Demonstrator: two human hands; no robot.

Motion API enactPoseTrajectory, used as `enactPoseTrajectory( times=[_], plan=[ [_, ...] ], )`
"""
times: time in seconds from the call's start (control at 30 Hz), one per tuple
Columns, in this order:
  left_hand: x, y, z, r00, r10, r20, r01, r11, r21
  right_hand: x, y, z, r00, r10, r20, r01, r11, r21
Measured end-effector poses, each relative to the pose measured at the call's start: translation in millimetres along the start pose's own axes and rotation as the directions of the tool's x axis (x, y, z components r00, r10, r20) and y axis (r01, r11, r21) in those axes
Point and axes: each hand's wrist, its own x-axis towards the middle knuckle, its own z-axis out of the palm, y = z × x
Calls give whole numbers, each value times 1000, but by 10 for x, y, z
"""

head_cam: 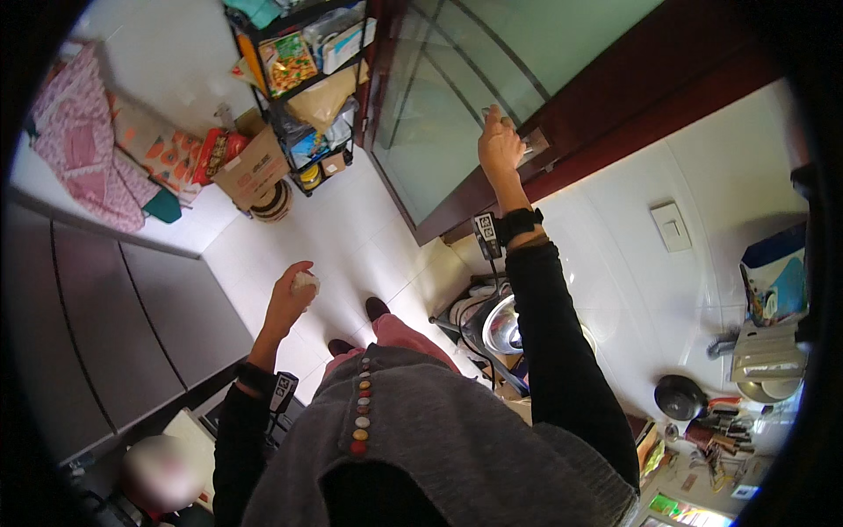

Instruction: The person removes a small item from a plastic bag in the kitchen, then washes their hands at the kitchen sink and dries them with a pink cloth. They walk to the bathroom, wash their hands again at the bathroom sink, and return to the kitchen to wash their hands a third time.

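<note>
My right hand [499, 143] is raised to the door and closed around its metal lever handle [487, 113], mostly covered by my fingers. The door [461, 59] has a dark red-brown frame and frosted glass crossed by dark curved lines. My left hand [287, 302] hangs over the tiled floor, its fingers curled around a crumpled white wad [305, 283], perhaps tissue or cloth. Both wrists wear black straps with small devices.
Left of the door stands a black shelf rack [290, 92] of packages, with a cardboard box [253, 168] beside it. Aprons [89, 151] hang at far left, above a grey cabinet [132, 309]. A rack with a steel bowl [504, 326] stands below my right arm.
</note>
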Motion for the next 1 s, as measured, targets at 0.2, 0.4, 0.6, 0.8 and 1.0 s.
enactPoseTrajectory(
  times=[0.2, 0.4, 0.6, 0.8, 1.0],
  plan=[
    [254, 115, 188, 998, -10, 58, 9, 1000, 27, 337, 478, 127, 997, 26, 70, -28, 999, 26],
    [428, 140, 256, 996, -31, 85, 30, 999, 13, 535, 728, 192, 990, -9, 141, 8, 1000, 8],
    [634, 120, 378, 989, 26, 147, -28, 1000, 11, 595, 840, 171, 969, -92, 228, 112, 991, -76],
    [805, 184, 473, 989, 38, 146, -45, 998, 47, 639, 895, 189, 939, -177, 294, 235, 956, -177],
    [834, 291, 503, 992, 21, 126, -30, 997, 71, 690, 953, 201, 926, -199, 320, 271, 941, -201]
  ],
)
